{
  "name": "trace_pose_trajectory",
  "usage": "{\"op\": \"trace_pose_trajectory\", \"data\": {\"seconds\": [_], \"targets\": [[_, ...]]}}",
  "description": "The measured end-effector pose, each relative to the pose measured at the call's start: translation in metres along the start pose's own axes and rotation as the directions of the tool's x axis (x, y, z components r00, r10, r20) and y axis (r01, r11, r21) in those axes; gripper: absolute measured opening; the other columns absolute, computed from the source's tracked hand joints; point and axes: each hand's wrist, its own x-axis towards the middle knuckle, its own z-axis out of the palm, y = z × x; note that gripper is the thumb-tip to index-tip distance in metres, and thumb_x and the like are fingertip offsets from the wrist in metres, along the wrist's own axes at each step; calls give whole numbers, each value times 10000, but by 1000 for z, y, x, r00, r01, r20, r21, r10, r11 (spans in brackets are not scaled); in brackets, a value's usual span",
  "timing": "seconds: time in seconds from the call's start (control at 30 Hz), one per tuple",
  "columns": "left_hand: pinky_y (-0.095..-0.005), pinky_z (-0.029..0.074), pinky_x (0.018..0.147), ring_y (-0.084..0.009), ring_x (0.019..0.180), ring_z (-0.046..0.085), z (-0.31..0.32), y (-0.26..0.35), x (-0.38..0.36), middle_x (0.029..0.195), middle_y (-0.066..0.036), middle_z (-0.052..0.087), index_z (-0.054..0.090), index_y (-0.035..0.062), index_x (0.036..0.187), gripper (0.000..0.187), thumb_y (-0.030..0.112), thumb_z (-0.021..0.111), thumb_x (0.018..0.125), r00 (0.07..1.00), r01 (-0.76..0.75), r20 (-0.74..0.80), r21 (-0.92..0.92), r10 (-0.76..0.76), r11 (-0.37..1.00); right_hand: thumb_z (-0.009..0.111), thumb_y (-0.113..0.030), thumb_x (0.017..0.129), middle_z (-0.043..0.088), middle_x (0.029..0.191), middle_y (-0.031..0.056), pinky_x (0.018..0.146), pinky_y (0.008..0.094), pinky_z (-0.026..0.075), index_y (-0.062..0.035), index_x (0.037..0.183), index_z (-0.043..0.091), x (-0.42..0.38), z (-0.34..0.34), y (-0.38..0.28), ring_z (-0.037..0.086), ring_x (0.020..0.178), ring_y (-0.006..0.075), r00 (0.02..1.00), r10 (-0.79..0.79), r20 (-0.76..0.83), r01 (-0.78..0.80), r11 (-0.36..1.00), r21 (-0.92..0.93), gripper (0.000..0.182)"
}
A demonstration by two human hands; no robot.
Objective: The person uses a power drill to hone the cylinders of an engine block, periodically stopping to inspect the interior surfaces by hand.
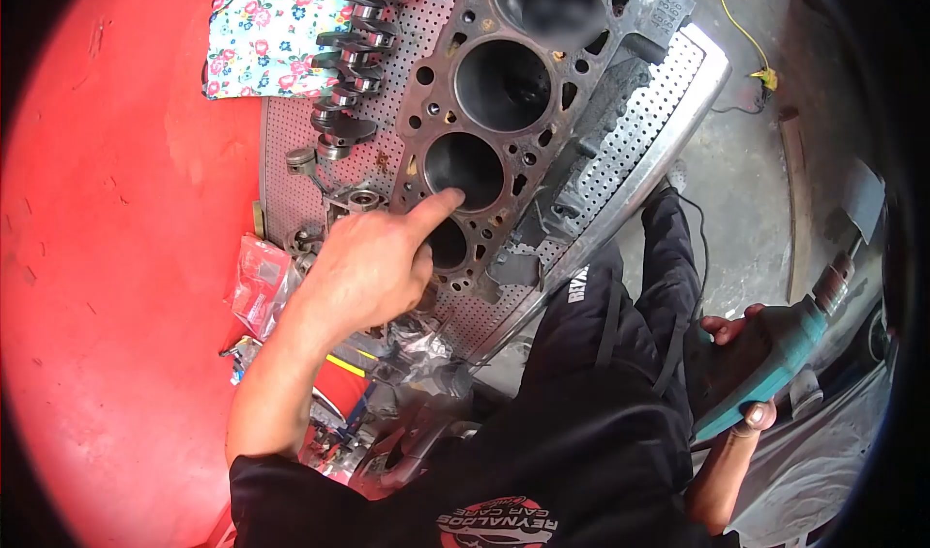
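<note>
My left hand (pixel 363 272) reaches over an engine block (pixel 426 141) with its index finger stretched out and its other fingers curled. The fingertip is right at the rim of a cylinder bore (pixel 465 170) and overlaps its edge. Nothing shows in that hand. Off to the right, my right hand (pixel 759 415) is wrapped around a teal power drill (pixel 775 354), held away from the block. From its metal chuck (pixel 831 286) a thin shaft leads to a grey flap-like piece (pixel 862 201), pointing up and away.
The block lies on a perforated metal surface (pixel 291 189). Beside it are a crankshaft (pixel 349 63), a floral cloth (pixel 276 34) and a small piston (pixel 302 160). A red surface (pixel 116 257) fills the left. A yellow cord (pixel 741 39) lies on the concrete floor (pixel 736 189).
</note>
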Motion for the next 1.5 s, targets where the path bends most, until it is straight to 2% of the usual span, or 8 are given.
{"op": "trace_pose_trajectory", "data": {"seconds": [0.17, 0.2, 0.3, 0.43, 0.63, 0.8, 0.93, 1.5], "targets": [[-364, 545, 683, -235, 649, 678, 15, 13, -10, 721, -137, 665, 478, 127, 1546, 682, 0, 629, 892, 991, 112, 119, -486, -61, 867, 885, -466, 551, 633, 1089, 171, 1139, 543, 388, 41, 1478, 385, 8, -1, 0, 623, 1136, 374, 999, 18, -35, -18, 1000, -7, 1169], [-512, 545, 689, -399, 715, 696, 18, 19, -10, 717, -195, 650, 445, 138, 1550, 699, 42, 602, 876, 986, 159, 134, -519, -104, 840, 886, -465, 551, 633, 1091, 172, 1140, 540, 387, 40, 1478, 389, 10, -1, 0, 622, 1143, 377, 999, 21, -37, -22, 1000, -6, 1167], [-347, 545, 691, -241, 668, 674, 23, 14, -13, 773, -120, 687, 449, 146, 1566, 697, 7, 626, 906, 984, 174, 100, -365, -147, 915, 888, -469, 554, 634, 1096, 171, 1147, 528, 379, 37, 1482, 400, 16, -4, -2, 621, 1157, 383, 998, 37, -42, -36, 999, 26, 1165], [-431, 526, 703, -285, 667, 636, 21, -19, -8, 705, -109, 592, 499, 321, 1546, 803, 53, 695, 816, 989, -25, -112, 490, 92, 871, 893, -468, 553, 636, 1101, 169, 1153, 512, 369, 34, 1486, 406, 21, -8, -5, 619, 1175, 391, 996, 51, -67, -49, 998, 32, 1166], [-450, 525, 713, -309, 681, 628, -15, -31, 9, 714, -128, 563, 506, 245, 1544, 825, 70, 710, 763, 949, -174, -63, 712, 308, 680, 896, -459, 554, 641, 1114, 172, 1162, 498, 362, 30, 1490, 403, 19, -13, -9, 619, 1198, 403, 996, 42, -84, -40, 999, 25, 1166], [-445, 563, 713, -332, 740, 700, 18, 0, -12, 825, -148, 679, 426, 116, 1565, 772, 46, 678, 839, 1000, -18, 17, -30, 19, 999, 889, -463, 573, 640, 1139, 175, 1180, 508, 342, 31, 1498, 393, 18, -11, -10, 607, 1235, 410, 994, 64, -84, -59, 996, 65, 1160], [-410, 553, 715, -300, 674, 678, 29, 17, -7, 775, -153, 675, 405, 86, 1569, 756, 65, 679, 865, 978, 207, 115, -556, -172, 805, 884, -466, 588, 640, 1154, 177, 1194, 521, 324, 29, 1506, 375, 23, -15, -10, 601, 1247, 413, 997, 74, -35, -72, 996, 52, 1160], [-424, 524, 668, -304, 635, 664, 8, 19, -6, 689, -160, 641, 506, 71, 1496, 670, 96, 704, 856, 994, 109, 52, -313, -97, 944, 861, -489, 590, 639, 1156, 190, 1187, 538, 320, 24, 1514, 373, 2, -9, -25, 592, 1238, 419, 1000, 12, -6, -12, 1000, -26, 1164]]}}
